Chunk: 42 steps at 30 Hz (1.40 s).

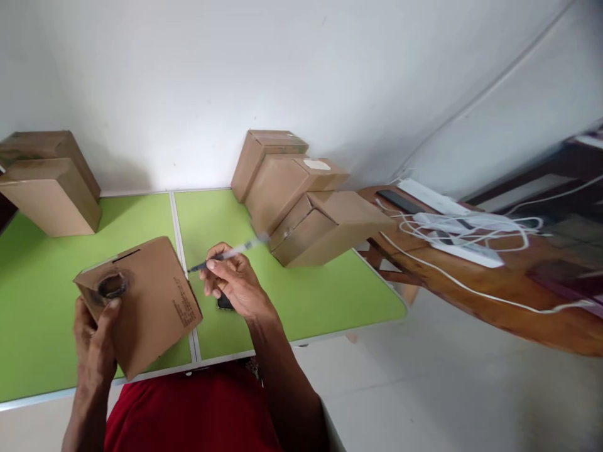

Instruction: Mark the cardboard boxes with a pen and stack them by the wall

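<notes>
My left hand [95, 342] grips the near left corner of a brown cardboard box [148, 301] that stands tilted on the green table [311, 295]. A roll of brown tape [112, 285] rests on the box top, just above my thumb. My right hand [235, 281] holds a pen [226, 255] with its dark tip pointing left toward the box's right edge. A small dark object [224, 302] lies on the table under my right hand, mostly hidden.
Three cardboard boxes [301, 201] stand in a row at the table's back right, two more [47, 182] at the back left against the white wall. A wooden table [494, 276] on the right carries white power strips and cables [466, 232].
</notes>
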{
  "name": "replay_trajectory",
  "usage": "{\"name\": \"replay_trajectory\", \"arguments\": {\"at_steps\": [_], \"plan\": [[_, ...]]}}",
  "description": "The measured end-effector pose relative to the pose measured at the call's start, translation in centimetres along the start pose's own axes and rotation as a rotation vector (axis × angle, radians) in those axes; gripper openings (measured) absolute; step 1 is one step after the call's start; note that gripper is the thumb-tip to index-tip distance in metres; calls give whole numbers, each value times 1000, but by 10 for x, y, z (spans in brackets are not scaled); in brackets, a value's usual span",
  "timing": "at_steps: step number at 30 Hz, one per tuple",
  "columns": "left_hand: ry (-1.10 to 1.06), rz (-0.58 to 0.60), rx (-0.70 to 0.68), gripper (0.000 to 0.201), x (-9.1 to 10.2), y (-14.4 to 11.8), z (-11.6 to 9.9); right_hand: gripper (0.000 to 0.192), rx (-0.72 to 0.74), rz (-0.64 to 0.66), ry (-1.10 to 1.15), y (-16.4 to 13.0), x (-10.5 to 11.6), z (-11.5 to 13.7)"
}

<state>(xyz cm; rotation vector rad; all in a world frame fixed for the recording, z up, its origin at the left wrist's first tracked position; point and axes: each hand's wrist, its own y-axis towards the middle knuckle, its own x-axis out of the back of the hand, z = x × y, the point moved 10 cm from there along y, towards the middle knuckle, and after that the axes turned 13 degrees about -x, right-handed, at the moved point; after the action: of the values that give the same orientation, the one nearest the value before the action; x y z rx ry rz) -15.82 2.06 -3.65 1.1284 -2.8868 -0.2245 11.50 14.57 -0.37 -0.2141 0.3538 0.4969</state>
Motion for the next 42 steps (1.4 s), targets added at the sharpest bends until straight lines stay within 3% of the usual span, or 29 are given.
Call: {"name": "replay_trajectory", "arguments": {"at_steps": [5, 9, 14, 22, 36, 42], "plan": [[22, 134, -108, 76, -42, -8, -27, 40, 149, 11, 119, -10, -51, 10], [79, 159, -133, 77, -52, -11, -36, 39, 230, -36, 102, -12, -66, 7], [20, 199, -105, 78, -52, -15, -28, 51, 215, -84, 97, -16, -61, 6], [-3, 328, -127, 76, -63, -23, -36, 41, 255, -81, 66, -26, -62, 12], [32, 334, -103, 79, -62, -23, -33, 43, 180, -2, -50, -29, -63, 1], [7, 301, -109, 80, -58, -22, -33, 46, 147, -80, -32, -32, -43, -2]]}}
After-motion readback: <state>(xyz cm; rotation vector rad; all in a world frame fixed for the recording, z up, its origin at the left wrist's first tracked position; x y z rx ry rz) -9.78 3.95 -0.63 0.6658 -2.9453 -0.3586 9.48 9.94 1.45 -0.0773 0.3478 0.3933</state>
